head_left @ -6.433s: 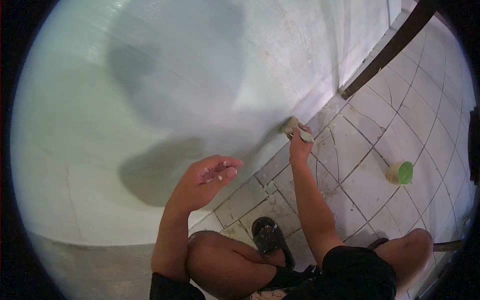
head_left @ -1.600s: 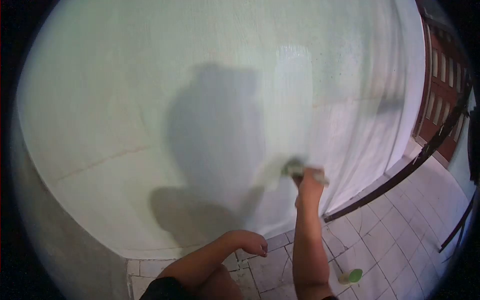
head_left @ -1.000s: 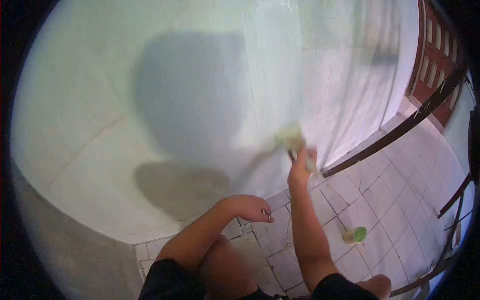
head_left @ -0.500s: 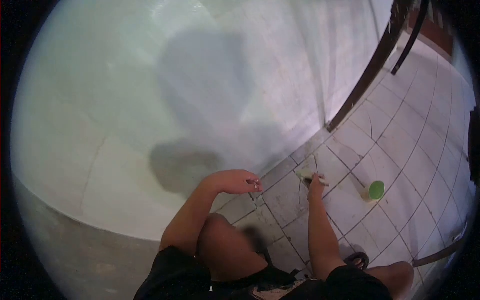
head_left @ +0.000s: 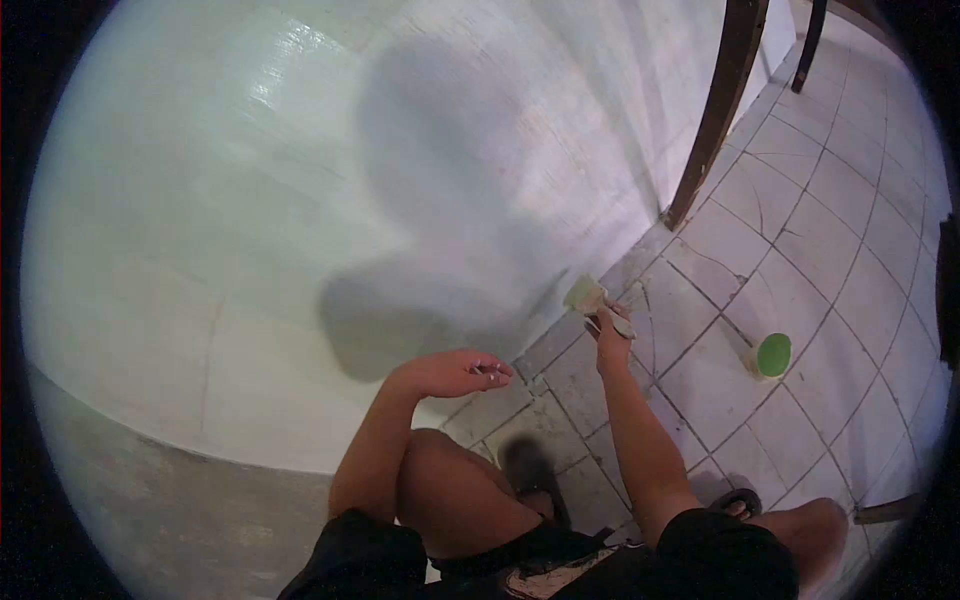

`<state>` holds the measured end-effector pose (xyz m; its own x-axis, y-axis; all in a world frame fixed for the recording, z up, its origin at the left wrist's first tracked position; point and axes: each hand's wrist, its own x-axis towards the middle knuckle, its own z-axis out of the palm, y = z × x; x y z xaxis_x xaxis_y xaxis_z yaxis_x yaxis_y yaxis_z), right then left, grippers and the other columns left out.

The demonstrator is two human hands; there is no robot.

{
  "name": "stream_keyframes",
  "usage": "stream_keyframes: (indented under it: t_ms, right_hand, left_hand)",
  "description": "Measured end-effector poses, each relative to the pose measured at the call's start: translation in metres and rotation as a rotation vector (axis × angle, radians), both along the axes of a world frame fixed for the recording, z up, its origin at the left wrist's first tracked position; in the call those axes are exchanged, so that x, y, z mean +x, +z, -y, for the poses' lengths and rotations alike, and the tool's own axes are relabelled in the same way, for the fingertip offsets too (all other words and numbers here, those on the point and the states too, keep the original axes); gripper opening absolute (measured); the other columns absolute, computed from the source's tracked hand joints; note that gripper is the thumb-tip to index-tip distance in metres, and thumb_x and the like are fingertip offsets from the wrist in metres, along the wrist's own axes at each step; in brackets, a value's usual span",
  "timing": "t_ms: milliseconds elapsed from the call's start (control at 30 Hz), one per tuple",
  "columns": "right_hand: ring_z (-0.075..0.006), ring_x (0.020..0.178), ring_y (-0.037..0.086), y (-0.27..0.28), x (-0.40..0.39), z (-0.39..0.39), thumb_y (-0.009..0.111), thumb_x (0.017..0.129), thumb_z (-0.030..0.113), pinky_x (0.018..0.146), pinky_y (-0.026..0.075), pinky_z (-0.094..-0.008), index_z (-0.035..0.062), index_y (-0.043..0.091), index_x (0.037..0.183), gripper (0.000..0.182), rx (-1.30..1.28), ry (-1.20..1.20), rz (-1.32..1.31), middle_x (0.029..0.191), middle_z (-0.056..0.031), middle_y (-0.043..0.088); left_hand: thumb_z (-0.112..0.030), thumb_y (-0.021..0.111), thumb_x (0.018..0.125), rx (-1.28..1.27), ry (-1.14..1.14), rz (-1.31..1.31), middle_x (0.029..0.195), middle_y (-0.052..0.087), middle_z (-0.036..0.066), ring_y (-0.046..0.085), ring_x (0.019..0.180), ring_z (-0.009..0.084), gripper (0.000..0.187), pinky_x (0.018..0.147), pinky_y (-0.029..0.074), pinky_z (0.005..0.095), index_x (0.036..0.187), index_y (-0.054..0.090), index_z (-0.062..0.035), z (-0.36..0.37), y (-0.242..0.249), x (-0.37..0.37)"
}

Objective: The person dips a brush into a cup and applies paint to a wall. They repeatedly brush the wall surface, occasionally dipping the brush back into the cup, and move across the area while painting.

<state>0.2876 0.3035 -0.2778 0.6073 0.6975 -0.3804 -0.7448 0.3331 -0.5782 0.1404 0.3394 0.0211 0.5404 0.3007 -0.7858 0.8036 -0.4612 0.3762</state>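
Note:
My right hand [head_left: 612, 336] is closed around the handle of a wide paint brush [head_left: 586, 295], whose pale green bristles are close to the bottom of the wall [head_left: 250, 200]. With fingers curled and white specks on them, my left hand [head_left: 465, 373] hangs over my bent knee, near the wall; whether it holds anything small is unclear. To the right of the brush, a cup with green paint [head_left: 773, 355] stands on the tiled floor [head_left: 700, 380].
A dark wooden post [head_left: 715, 120] stands against the wall at the upper right, with another dark leg [head_left: 808, 50] behind it. My sandalled feet [head_left: 530, 465] are on the tiles. Another dark bar [head_left: 888, 510] shows at the lower right.
My right hand has moved up and left with the brush, towards the wall's base. The camera view has shifted slightly. My left hand remains curled near the wall.

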Motion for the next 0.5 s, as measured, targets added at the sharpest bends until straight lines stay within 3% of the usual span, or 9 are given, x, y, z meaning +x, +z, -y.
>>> stream_keyframes:
  t_ms: [167, 233, 300, 433, 500]
  right_hand:
    - [-0.0219, 0.096, 0.058, 0.079, -0.010, -0.036, 0.052, 0.089, 0.013, 0.082, 0.050, -0.0337, 0.0049, 0.049, 0.115, 0.027, 0.351, -0.076, -0.070, 0.107, -0.0099, 0.056]
    - [-0.0218, 0.096, 0.058, 0.079, -0.017, -0.049, 0.052, 0.089, 0.013, 0.082, 0.050, -0.0338, 0.0046, 0.049, 0.115, 0.027, 0.328, -0.065, -0.006, 0.107, -0.0100, 0.056]
    - [-0.0217, 0.095, 0.058, 0.063, -0.021, -0.059, 0.051, 0.090, 0.012, 0.081, 0.050, -0.0340, 0.0043, 0.049, 0.116, 0.028, 0.301, -0.058, 0.066, 0.107, -0.0101, 0.056]
    - [-0.0197, 0.092, 0.059, -0.023, -0.043, -0.058, 0.052, 0.088, 0.012, 0.077, 0.051, -0.0314, 0.0044, 0.050, 0.115, 0.028, -0.077, -0.100, 0.182, 0.105, -0.0102, 0.057]
    - [-0.0190, 0.089, 0.059, -0.031, -0.047, -0.053, 0.052, 0.088, 0.011, 0.076, 0.051, -0.0307, 0.0038, 0.050, 0.114, 0.027, -0.134, -0.087, 0.193, 0.104, -0.0100, 0.057]
  left_hand:
    - [-0.038, 0.047, 0.092, 0.054, 0.002, -0.006, 0.115, 0.058, 0.011, 0.055, 0.105, 0.0195, 0.044, 0.092, 0.041, 0.0328, 0.122, 0.051, -0.0063, -0.013, 0.003, -0.020]
    - [-0.038, 0.047, 0.092, 0.071, 0.031, -0.002, 0.116, 0.057, 0.012, 0.055, 0.105, 0.0193, 0.044, 0.092, 0.041, 0.0328, 0.122, 0.051, -0.0064, -0.016, 0.007, -0.025]
    - [-0.038, 0.047, 0.092, 0.026, 0.074, -0.015, 0.116, 0.057, 0.012, 0.055, 0.104, 0.0198, 0.044, 0.092, 0.041, 0.0336, 0.123, 0.050, -0.0065, -0.020, 0.012, -0.028]
    - [-0.039, 0.047, 0.092, 0.040, 0.074, 0.018, 0.115, 0.057, 0.012, 0.055, 0.105, 0.0213, 0.045, 0.092, 0.041, 0.0349, 0.122, 0.051, -0.0061, -0.030, 0.010, -0.049]
    - [-0.039, 0.048, 0.092, 0.085, -0.048, 0.046, 0.115, 0.058, 0.011, 0.053, 0.107, 0.0230, 0.044, 0.091, 0.041, 0.0362, 0.122, 0.051, -0.0068, -0.036, 0.006, -0.061]
